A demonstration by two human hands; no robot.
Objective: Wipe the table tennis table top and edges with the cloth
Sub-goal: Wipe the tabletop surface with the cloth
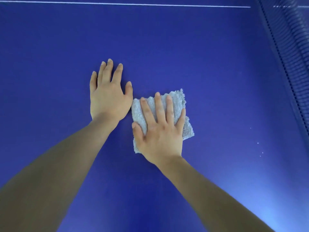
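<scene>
The blue table tennis table top fills the head view. A folded grey fluffy cloth lies flat on it near the middle. My right hand presses down on the cloth with its fingers straight and spread, covering most of it. My left hand rests flat on the bare table just to the left of the cloth, fingers straight, its thumb close to the cloth's left edge.
A thin white line runs across the table at the far top. The dark net stands along the right side. A few small white specks dot the surface near the net, right of the cloth.
</scene>
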